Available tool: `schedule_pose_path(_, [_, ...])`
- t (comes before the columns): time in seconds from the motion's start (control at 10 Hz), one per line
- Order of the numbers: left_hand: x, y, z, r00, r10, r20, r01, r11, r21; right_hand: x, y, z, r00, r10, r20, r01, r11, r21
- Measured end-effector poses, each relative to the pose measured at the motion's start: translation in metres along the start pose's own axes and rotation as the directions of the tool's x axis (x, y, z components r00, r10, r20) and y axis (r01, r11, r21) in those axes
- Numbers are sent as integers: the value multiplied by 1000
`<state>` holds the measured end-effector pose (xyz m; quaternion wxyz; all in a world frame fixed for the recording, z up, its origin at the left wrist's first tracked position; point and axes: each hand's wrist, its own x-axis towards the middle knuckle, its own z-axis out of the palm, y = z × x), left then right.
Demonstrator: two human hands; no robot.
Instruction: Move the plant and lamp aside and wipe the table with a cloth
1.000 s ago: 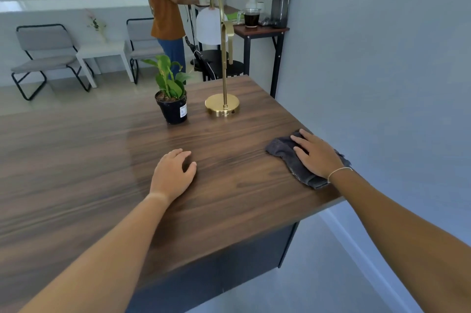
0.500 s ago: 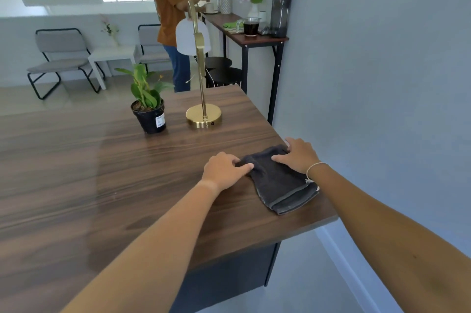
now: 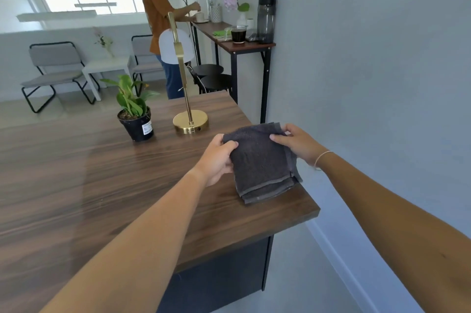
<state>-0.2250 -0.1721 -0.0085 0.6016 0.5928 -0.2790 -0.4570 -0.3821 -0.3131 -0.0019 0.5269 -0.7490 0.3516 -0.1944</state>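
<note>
A folded dark grey cloth [image 3: 262, 165] is lifted at its far edge above the right end of the wooden table [image 3: 102, 185]. My left hand [image 3: 216, 158] pinches its left top corner. My right hand [image 3: 297, 143] grips its right top corner. The cloth's near edge hangs down to the tabletop near the table's corner. Behind the cloth stand a small green plant in a black pot [image 3: 136, 115] and a gold lamp [image 3: 190, 119] with a white shade, side by side on the table.
The grey wall [image 3: 369, 83] runs close along the table's right edge. A person in an orange shirt [image 3: 158, 22] stands behind the table at a narrow side table [image 3: 232, 45] with a bottle and cups. Black stools [image 3: 211, 78] and grey chairs sit further back.
My left hand moved right across the table to the cloth. Both hands closed on its far corners and raised that edge off the table.
</note>
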Motion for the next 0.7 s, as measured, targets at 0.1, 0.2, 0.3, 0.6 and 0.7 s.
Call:
schedule_pose_path(0.1, [-11,7,5,1000,27,-14,-27,999,-34,-19,-9,-7,1000,19,13,-20,996,91])
schedule_pose_path(0.2, [-22,7,4,999,1,50,0,1000,-30,-37,-12,-9,997,76,31,-79,988,130])
schedule_pose_path(0.3, [-31,-6,2,991,-74,110,78,997,-31,-46,-9,-8,989,143,40,-147,980,133])
schedule_pose_path(0.6, [-20,-37,-32,973,175,-150,-81,870,486,-31,33,29,946,-53,-319,-46,955,-294])
schedule_pose_path(0.7, [-16,-32,-53,956,221,-194,-72,815,574,-20,31,39,951,-106,-291,-6,932,-363])
